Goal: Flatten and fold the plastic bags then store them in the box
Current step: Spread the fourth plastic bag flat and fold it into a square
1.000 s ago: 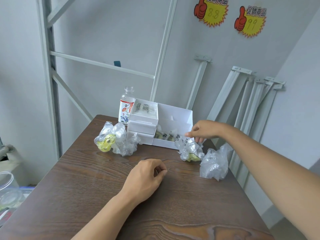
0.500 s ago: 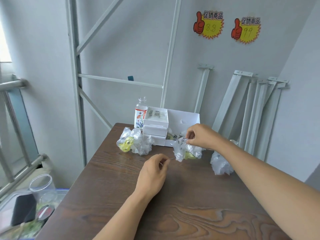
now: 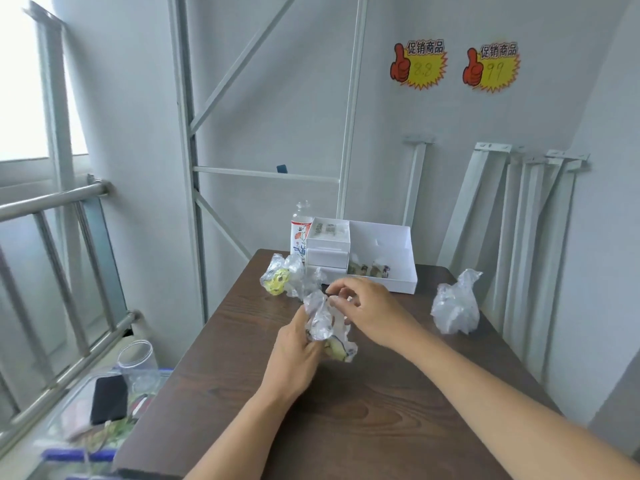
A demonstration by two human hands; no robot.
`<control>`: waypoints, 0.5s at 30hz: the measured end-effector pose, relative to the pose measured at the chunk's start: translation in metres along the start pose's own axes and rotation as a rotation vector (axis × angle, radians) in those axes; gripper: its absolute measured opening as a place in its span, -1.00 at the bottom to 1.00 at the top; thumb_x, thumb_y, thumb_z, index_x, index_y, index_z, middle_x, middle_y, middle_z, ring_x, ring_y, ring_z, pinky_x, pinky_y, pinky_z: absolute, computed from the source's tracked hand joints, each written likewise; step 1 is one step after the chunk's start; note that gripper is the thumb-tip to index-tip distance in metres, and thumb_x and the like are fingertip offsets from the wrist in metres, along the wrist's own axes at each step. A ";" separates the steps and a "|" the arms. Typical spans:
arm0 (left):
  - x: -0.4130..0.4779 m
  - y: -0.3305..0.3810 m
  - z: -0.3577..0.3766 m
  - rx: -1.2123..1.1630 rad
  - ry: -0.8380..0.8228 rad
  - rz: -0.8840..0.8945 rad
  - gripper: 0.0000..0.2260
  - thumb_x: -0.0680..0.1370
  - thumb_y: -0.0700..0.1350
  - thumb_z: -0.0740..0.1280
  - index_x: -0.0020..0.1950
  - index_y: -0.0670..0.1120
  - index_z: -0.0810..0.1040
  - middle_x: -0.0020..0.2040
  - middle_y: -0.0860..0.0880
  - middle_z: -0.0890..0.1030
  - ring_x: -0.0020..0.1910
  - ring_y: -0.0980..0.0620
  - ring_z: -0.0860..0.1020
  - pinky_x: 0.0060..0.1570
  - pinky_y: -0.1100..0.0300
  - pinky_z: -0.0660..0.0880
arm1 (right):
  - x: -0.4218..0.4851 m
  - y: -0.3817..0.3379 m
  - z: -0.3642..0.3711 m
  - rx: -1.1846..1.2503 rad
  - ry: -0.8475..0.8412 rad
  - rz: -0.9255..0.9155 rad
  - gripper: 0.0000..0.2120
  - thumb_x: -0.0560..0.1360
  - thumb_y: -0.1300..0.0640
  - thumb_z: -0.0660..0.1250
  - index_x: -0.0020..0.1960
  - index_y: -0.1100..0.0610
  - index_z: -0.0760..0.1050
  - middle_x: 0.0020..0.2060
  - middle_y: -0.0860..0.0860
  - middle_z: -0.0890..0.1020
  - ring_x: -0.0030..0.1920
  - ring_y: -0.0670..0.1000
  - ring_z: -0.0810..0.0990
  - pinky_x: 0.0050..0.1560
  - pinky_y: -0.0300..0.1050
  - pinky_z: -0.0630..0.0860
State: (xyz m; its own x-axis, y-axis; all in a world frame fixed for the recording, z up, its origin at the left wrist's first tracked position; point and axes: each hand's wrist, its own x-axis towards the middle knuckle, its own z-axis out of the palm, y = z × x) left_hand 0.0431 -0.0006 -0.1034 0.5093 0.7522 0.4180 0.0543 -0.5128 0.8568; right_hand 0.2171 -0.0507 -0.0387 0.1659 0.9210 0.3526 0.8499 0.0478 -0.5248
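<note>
A crumpled clear plastic bag [image 3: 325, 323] with a yellow print is held over the middle of the brown table [image 3: 381, 393]. My left hand [image 3: 294, 355] grips its lower part from the left. My right hand [image 3: 367, 310] pinches its top edge. Another crumpled bag with a yellow print [image 3: 282, 278] lies at the far left of the table, and a third clear bag [image 3: 455, 308] lies at the right edge. The white box [image 3: 381, 244] stands at the back, with an open tray holding folded bags and small drawers on its left.
A clear bottle with a flowered label [image 3: 299, 226] stands behind the box. Grey metal brackets [image 3: 512, 237] lean on the wall to the right. Left of the table, below it, a clear jar [image 3: 138, 362] and a dark phone [image 3: 109, 398] lie in a bin beside a railing [image 3: 52, 199].
My right hand lifted the bag from in front of the box and brought it toward me. My left hand rose from the table and took hold of the bag.
</note>
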 end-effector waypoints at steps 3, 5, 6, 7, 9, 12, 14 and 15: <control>-0.001 0.011 -0.005 -0.147 0.080 -0.123 -0.78 0.69 0.12 0.30 0.12 0.00 0.59 -0.24 -0.02 0.71 -0.39 0.02 0.66 -0.43 0.02 0.57 | -0.024 -0.003 0.030 0.069 0.166 0.029 -0.87 0.67 -0.08 0.30 0.14 -0.06 0.42 0.13 -0.15 0.43 0.12 -0.31 0.53 0.05 -0.17 0.60; 0.001 0.013 -0.006 -0.208 0.058 -0.210 -0.64 0.66 0.25 0.26 0.18 -0.03 0.56 -0.19 -0.11 0.72 -0.34 -0.13 0.70 -0.43 -0.02 0.58 | -0.039 -0.001 0.049 0.088 0.202 0.006 -0.89 0.69 -0.07 0.26 0.11 -0.05 0.41 0.14 -0.15 0.37 0.14 -0.31 0.51 0.05 -0.05 0.64; 0.001 0.012 -0.006 -0.209 0.035 -0.253 -0.57 0.64 0.32 0.24 0.22 -0.02 0.54 -0.18 -0.12 0.71 -0.32 -0.17 0.69 -0.40 -0.03 0.60 | -0.044 0.002 0.057 0.066 0.199 -0.019 -0.89 0.71 -0.05 0.23 0.12 -0.03 0.45 0.16 -0.15 0.36 0.12 -0.23 0.53 0.07 0.03 0.64; 0.002 0.010 -0.005 -0.195 0.010 -0.289 -0.50 0.62 0.38 0.20 0.28 0.01 0.51 -0.18 -0.11 0.71 -0.31 -0.18 0.69 -0.35 -0.04 0.63 | -0.047 0.006 0.064 0.020 0.195 -0.050 -0.86 0.72 -0.03 0.21 0.14 0.01 0.49 0.19 -0.14 0.35 0.13 -0.17 0.53 0.10 0.07 0.62; 0.003 0.007 -0.002 -0.199 -0.060 -0.297 -0.38 0.59 0.48 0.13 0.43 0.07 0.45 -0.10 -0.10 0.73 -0.18 -0.21 0.71 -0.20 -0.13 0.69 | -0.050 0.010 0.070 -0.065 0.187 -0.094 -0.75 0.73 -0.06 0.17 0.17 0.07 0.53 0.29 -0.09 0.35 0.30 -0.06 0.45 0.27 0.08 0.54; 0.004 0.008 0.001 -0.390 -0.192 -0.298 -0.34 0.62 0.48 0.01 0.46 0.08 0.51 0.16 -0.13 0.73 0.15 -0.18 0.70 0.17 -0.26 0.63 | -0.048 0.010 0.064 -0.160 0.201 -0.087 -0.55 0.65 -0.31 0.14 0.21 0.03 0.52 0.41 -0.07 0.33 0.47 -0.02 0.29 0.47 0.00 0.34; 0.004 0.013 0.000 -0.510 -0.248 -0.325 -0.31 0.65 0.43 -0.10 0.47 0.06 0.54 0.29 -0.10 0.69 0.31 -0.11 0.64 0.33 -0.15 0.53 | -0.048 0.011 0.061 -0.233 0.227 -0.083 -0.47 0.58 -0.42 0.17 0.24 -0.01 0.50 0.46 -0.06 0.31 0.51 -0.01 0.26 0.47 0.04 0.28; 0.004 0.014 0.000 -0.555 -0.271 -0.321 -0.31 0.67 0.40 -0.14 0.50 0.04 0.51 0.33 -0.09 0.66 0.35 -0.10 0.61 0.34 -0.09 0.51 | -0.048 0.012 0.061 -0.261 0.246 -0.078 -0.47 0.56 -0.42 0.21 0.24 -0.01 0.49 0.46 -0.06 0.32 0.51 -0.01 0.27 0.46 0.06 0.30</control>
State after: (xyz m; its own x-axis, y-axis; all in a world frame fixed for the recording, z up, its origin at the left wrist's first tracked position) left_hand 0.0457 -0.0045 -0.0893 0.7421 0.6643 0.0896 -0.1721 0.0597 0.9833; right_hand 0.1891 -0.0711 -0.1092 0.1845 0.7961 0.5763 0.9583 -0.0155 -0.2853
